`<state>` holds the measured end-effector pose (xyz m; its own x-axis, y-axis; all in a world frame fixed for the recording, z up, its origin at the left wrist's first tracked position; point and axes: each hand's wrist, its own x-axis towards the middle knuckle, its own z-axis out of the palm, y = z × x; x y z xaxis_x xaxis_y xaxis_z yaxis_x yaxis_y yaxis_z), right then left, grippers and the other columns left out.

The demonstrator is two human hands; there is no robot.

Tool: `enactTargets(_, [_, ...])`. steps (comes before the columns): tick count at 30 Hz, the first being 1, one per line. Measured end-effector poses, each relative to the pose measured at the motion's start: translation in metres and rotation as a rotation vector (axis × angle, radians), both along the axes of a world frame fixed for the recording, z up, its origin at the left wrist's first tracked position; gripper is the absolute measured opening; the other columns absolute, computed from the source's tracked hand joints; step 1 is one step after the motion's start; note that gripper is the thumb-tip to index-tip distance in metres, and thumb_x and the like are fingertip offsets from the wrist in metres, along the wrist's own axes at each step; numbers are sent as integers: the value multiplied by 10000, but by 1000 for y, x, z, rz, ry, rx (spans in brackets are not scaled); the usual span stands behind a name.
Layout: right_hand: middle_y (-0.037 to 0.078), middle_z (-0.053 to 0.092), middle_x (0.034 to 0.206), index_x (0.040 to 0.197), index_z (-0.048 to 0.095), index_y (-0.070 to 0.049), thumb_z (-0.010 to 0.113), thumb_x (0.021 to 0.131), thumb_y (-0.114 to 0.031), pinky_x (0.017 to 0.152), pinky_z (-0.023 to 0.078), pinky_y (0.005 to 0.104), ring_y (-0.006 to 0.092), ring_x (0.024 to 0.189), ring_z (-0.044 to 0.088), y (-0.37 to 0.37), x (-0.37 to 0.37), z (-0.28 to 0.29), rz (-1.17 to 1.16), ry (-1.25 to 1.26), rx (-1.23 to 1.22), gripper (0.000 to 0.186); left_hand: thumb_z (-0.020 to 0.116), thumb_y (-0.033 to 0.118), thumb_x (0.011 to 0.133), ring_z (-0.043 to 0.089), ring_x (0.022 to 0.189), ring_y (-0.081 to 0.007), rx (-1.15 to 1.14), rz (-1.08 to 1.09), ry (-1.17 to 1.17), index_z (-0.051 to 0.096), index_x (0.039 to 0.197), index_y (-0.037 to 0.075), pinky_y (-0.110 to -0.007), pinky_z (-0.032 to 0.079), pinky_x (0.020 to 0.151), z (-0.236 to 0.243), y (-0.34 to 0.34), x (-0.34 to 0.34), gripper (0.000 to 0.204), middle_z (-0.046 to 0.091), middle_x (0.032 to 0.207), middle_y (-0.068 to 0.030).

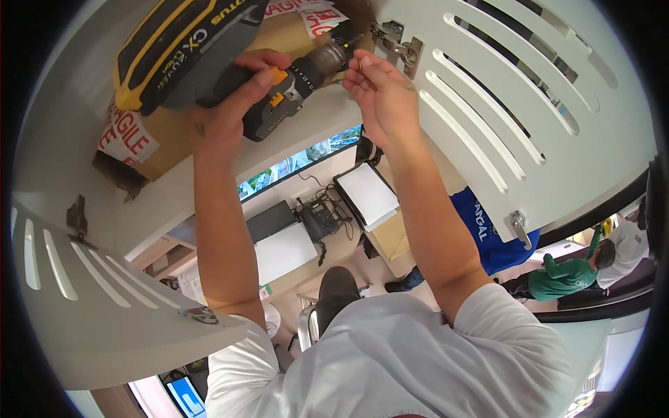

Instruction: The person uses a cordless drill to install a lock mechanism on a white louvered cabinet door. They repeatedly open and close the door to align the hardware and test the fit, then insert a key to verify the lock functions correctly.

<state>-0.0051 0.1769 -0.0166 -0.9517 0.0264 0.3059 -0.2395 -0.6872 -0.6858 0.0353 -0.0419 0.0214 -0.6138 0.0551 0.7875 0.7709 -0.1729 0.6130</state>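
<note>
In the head view, the left hand (pixel 233 104) is wrapped around the handle of a cordless drill (pixel 209 59), its battery end toward ten o'clock from that hand and its ridged, cylindrical chuck (pixel 326 60) toward two. The chuck lies at ten o'clock from the right hand (pixel 387 97), whose fingers are curled with the thumb close to them; whether they pinch anything small cannot be told. The drill's casing is black and dark grey plastic with yellow trim. At eight o'clock from the left hand sits a brown cardboard box (pixel 174 124) with red-and-white tape; at three o'clock from the right, a smooth white door (pixel 481 129) with long curved slots.
</note>
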Motion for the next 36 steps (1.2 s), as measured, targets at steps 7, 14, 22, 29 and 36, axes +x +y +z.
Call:
enactTargets(7, [94, 640, 1080, 1240, 595, 44, 573, 1053, -115, 903, 550, 367, 193, 955, 631, -13, -20, -9, -3, 85, -214, 246, 692, 52, 880, 698, 998, -209, 8, 12, -48, 687, 943, 5, -326, 533, 940, -3, -11, -1, 79, 754, 1022, -160])
enactTargets(14, [15, 581, 988, 1203, 629, -56, 564, 1080, -248, 913, 521, 357, 160, 949, 595, -22, -29, 0, 44, -77, -334, 238, 689, 21, 880, 710, 989, -224, 8, -50, 10, 697, 972, -16, -344, 548, 936, -3, -15, 1, 99, 754, 1027, -165])
enactTargets(22, [-51, 596, 955, 1136, 675, -136, 583, 1069, -297, 876, 440, 295, 110, 900, 554, -22, -39, -4, 66, -81, -300, 197, 655, 48, 916, 684, 1081, -258, -113, -3, 27, 662, 1041, 23, -363, 511, 993, -4, -13, 0, 127, 736, 1106, -202])
enactTargets(29, [-23, 637, 983, 1163, 673, -108, 579, 1066, -257, 885, 450, 303, 128, 933, 586, -15, -53, -12, 37, -37, -261, 201, 739, 49, 844, 700, 934, -202, -17, 92, -35, 700, 956, 14, -323, 544, 883, -1, 8, 7, 123, 755, 989, -136])
enactTargets(36, [1, 614, 825, 976, 659, -101, 571, 1070, -213, 838, 494, 317, 156, 794, 596, -19, -72, -14, 22, -109, -351, 171, 760, -7, 821, 673, 870, -161, -54, 73, 32, 682, 874, 17, -295, 555, 801, 0, 19, -10, 97, 728, 930, -83])
